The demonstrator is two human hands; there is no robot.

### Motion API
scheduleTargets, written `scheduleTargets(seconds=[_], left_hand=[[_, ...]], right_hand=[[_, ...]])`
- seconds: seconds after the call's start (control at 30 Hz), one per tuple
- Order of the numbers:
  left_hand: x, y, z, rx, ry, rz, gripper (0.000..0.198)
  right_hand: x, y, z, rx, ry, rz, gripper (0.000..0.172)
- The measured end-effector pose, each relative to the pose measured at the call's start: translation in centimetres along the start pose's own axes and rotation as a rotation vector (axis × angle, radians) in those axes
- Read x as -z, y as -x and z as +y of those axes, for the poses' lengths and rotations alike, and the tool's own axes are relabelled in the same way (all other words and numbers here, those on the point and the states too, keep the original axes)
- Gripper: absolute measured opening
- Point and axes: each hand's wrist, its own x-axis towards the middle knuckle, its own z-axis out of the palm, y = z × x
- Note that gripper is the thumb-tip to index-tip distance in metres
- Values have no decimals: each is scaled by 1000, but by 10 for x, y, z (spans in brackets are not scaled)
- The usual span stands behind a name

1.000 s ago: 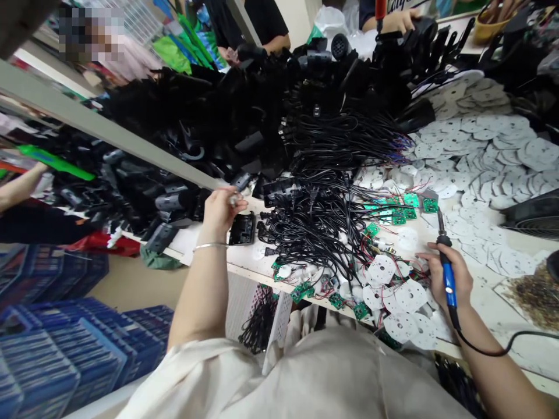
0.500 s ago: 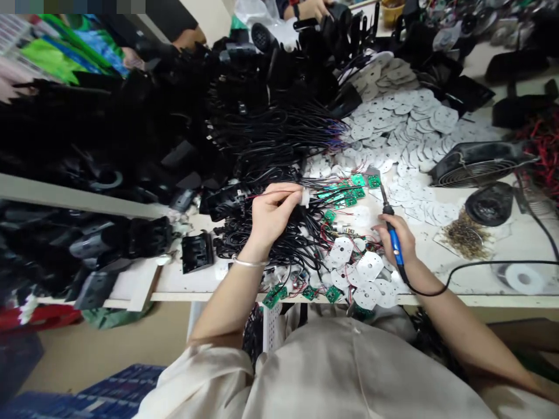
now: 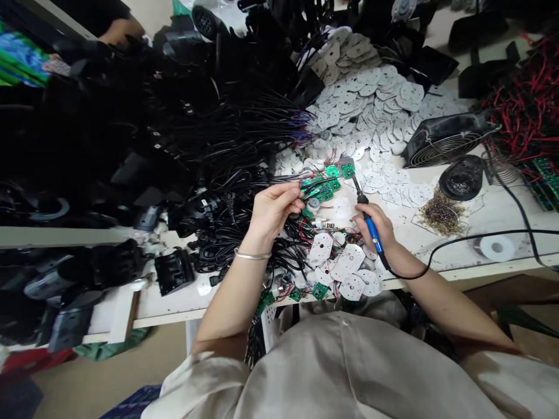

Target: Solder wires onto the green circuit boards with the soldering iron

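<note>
My right hand [image 3: 375, 230] is shut around a blue-handled soldering iron [image 3: 371, 230], whose metal tip points up and away over the bench. My left hand [image 3: 273, 212] pinches a small wired part, mostly hidden by the fingers, right beside a cluster of green circuit boards [image 3: 325, 183]. A thin metal bangle [image 3: 252, 255] circles my left wrist. Below my hands lie white perforated discs [image 3: 349, 262] with coloured wires attached. Black power cords [image 3: 227, 250] spread under and to the left of my left hand.
A wire-guarded fan [image 3: 445, 139] and a black round dish [image 3: 463, 177] stand at the right, beside brown scraps [image 3: 439, 215] and a white tape roll [image 3: 498, 247]. Red wires [image 3: 528, 110] lie far right. Stacked white discs [image 3: 375, 110] fill the back; black plastic housings [image 3: 87, 262] crowd the left.
The view has swung, bringing the fan and red wires in at the right. My left hand has moved closer to the green boards, and the white part it showed earlier is now hidden.
</note>
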Motion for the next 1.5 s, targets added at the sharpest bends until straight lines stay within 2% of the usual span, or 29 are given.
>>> scheduleTargets(seconds=[0.23,0.4,0.47,0.6,0.67,0.8,0.9,0.97,1.1,1.27,1.37,1.5], left_hand=[[-8,-2,-12,-222,-329,1,25],[-11,-6,-16,-559,-678,-4,12],[-13,-8,-20,-646,-833,-38,12],[-18,-12,-40,-631,-1030,-238,17],[-22,-11,-50,-614,-1106,-292,20],[-33,-4,-63,-635,-1261,-221,24],[-38,2,-63,-672,-1318,-130,23],[-38,4,-60,-711,-1319,-115,21],[-35,-1,-57,-729,-1287,-197,22],[-33,-10,-60,-677,-1263,-286,23],[-34,-12,-61,-655,-1262,-286,22],[-36,-13,-60,-606,-1246,-264,20]], right_hand=[[1,0,-2,-88,-51,-31,24],[0,0,-2,-115,-16,-61,26],[0,0,-1,-121,-15,-72,27],[2,0,-1,-148,-68,-108,28],[4,0,-2,-156,-143,-125,29],[5,3,-2,-205,-240,-121,33],[4,4,-2,-306,-305,-81,38],[3,5,-3,-367,-375,-51,41],[3,3,-6,-469,-508,70,44],[9,-2,-4,-595,-478,216,48],[10,-4,1,-692,-493,248,45],[10,-3,3,-767,-506,200,42]])
